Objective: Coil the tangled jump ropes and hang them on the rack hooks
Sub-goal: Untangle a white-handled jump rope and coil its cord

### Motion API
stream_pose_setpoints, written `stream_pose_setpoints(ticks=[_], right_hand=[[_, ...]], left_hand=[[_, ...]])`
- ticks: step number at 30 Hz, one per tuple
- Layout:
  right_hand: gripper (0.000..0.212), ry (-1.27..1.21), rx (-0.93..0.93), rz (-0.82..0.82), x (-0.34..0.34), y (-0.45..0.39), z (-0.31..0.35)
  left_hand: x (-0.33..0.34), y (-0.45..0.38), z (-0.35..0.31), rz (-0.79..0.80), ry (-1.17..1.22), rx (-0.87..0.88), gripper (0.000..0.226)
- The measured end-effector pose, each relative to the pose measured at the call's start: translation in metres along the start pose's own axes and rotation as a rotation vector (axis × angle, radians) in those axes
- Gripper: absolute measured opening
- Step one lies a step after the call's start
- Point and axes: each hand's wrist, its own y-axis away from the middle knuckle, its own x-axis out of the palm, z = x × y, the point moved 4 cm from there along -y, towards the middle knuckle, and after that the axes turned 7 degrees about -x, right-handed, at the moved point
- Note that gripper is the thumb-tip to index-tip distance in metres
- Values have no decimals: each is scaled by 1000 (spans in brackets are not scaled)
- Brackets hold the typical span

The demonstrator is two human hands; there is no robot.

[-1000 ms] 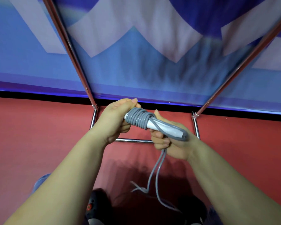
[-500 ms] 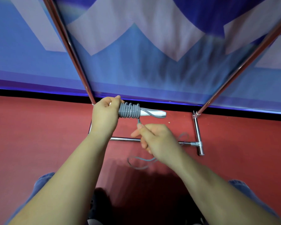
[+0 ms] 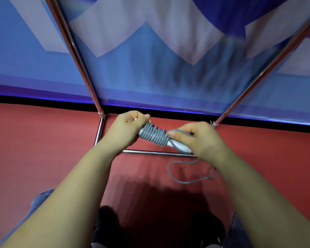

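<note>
A grey jump rope [image 3: 155, 135] is wound in tight turns round its white handles [image 3: 181, 147], held in mid-air above the red floor. My left hand [image 3: 127, 127] grips the upper left end of the bundle. My right hand [image 3: 199, 137] pinches the grey cord just right of the coil, over the handle's lower end. A loose loop of cord [image 3: 184, 181] trails under my right wrist down to the floor. The chrome rack's legs [image 3: 82, 68] rise behind my hands; its hooks are out of view.
The rack's low crossbar [image 3: 150, 152] and foot tubes [image 3: 99, 131] lie on the red floor [image 3: 34, 149] just beyond my hands. A second chrome leg [image 3: 258, 77] slants up to the right. A blue and white banner [image 3: 150, 68] covers the wall behind. My knees and dark shoes show below.
My right hand has come up from below the bundle and now pinches the cord beside the coil. The bundle has tilted down to the right, and the loose cord has swung rightward.
</note>
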Motion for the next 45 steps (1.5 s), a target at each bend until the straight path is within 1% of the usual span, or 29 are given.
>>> stream_pose_setpoints(ticks=[2,4,9,13,15,18,20,21,23,25,28,30,33,36,40,43,45], right_hand=[[43,-22,72,120,6,1,-3],[50,-120,110,148,8,1,-3],[44,-405,221,179,13,3,0],[39,-952,365,192,21,6,11],[39,-1051,344,162,27,4,16],[48,-930,307,-35,37,-2,12],[49,-824,298,-130,40,-4,12],[47,-788,298,-153,40,-5,13],[42,-717,278,-124,39,-3,16],[42,-616,235,-44,42,1,18],[35,-471,177,54,51,5,16],[28,-330,111,85,50,7,18],[24,-101,29,80,40,7,18],[29,14,-64,-9,24,7,20],[17,-63,-97,-116,6,7,20],[16,-65,-99,-213,-5,7,19],[18,-18,-119,-230,-12,6,17]], left_hand=[[0,1,2,44,-11,-3,28],[0,2,3,75,4,-9,28],[3,2,0,138,148,-32,29],[6,2,-4,197,295,-45,32],[7,1,-4,190,359,-59,37],[9,-1,0,146,427,-100,45],[10,-2,4,95,444,-132,41],[10,-2,5,60,452,-149,39],[7,-3,5,-30,467,-169,37],[2,-3,3,-145,430,-153,34],[-10,-4,0,-331,298,-63,30],[-16,-3,0,-432,174,3,30],[-22,-2,0,-508,22,82,29],[-22,-2,-2,-503,-32,120,26],[-18,-3,-1,-425,-78,113,27],[-13,-2,-5,-317,-108,95,29],[-9,1,-9,-211,-67,75,30]])
